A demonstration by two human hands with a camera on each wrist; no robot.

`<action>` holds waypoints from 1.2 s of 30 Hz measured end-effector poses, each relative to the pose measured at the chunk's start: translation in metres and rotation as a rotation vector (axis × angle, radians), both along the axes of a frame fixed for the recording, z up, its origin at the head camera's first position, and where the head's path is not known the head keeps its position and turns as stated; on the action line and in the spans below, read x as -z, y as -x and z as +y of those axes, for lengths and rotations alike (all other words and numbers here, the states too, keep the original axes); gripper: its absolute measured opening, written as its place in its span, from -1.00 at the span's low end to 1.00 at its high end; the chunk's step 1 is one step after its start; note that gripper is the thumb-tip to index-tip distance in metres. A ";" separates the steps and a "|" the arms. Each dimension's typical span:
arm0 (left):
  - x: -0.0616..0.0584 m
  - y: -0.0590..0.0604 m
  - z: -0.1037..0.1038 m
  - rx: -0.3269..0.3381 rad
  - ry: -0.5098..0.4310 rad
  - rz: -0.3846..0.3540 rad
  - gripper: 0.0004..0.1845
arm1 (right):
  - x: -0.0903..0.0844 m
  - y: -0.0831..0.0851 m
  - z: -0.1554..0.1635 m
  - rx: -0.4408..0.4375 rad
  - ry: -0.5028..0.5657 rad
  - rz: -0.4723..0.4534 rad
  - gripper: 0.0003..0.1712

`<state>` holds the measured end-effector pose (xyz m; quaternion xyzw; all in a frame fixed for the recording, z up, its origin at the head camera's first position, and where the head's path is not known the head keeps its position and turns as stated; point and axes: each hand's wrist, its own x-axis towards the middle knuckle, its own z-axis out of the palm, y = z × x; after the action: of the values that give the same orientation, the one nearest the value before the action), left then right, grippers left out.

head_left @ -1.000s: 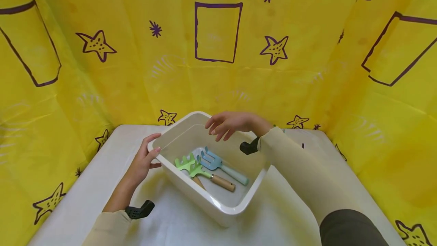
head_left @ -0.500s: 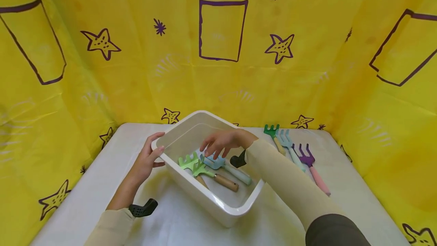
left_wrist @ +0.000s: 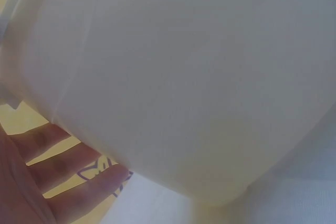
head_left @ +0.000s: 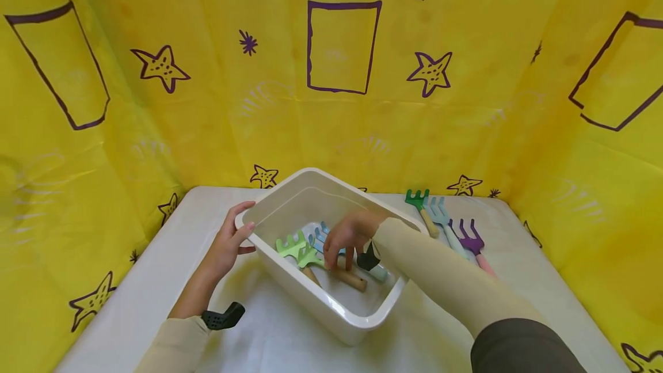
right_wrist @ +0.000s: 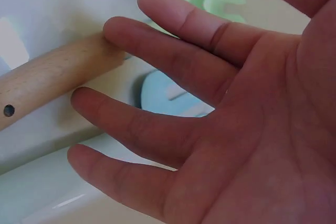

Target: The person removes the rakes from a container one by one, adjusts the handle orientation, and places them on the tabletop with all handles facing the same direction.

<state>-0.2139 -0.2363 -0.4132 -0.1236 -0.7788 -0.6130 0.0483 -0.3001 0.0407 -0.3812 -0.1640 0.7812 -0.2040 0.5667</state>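
Note:
Inside a white plastic bin lie two light green hand forks with wooden handles and a blue hand fork with a pale green handle. My left hand grips the bin's left corner, thumb at the rim and fingers against the outer wall. My right hand reaches down into the bin above the nearer green fork. In the right wrist view its fingers are spread, with fingertips at the wooden handle; whether they touch it I cannot tell. That hand partly hides the blue fork.
Right of the bin, a dark green hand fork, a light blue one and a purple one with a pink handle lie on the white table. Yellow patterned cloth walls off the back and sides.
My right hand has come down from above the bin's far side to the forks inside. The left hand keeps its grip on the corner.

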 end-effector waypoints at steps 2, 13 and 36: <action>0.000 0.000 0.001 -0.002 0.003 0.000 -0.46 | 0.001 -0.002 0.000 -0.001 -0.004 -0.017 -0.82; 0.000 0.001 0.003 0.000 0.004 0.005 -0.45 | 0.003 -0.001 0.001 -0.062 0.044 -0.052 -0.88; -0.001 -0.002 0.002 -0.011 0.007 -0.011 -0.43 | -0.001 -0.001 0.003 -0.070 0.071 0.024 -0.76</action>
<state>-0.2124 -0.2341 -0.4118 -0.1163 -0.7820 -0.6106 0.0469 -0.2989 0.0437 -0.3804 -0.2137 0.7741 -0.2098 0.5578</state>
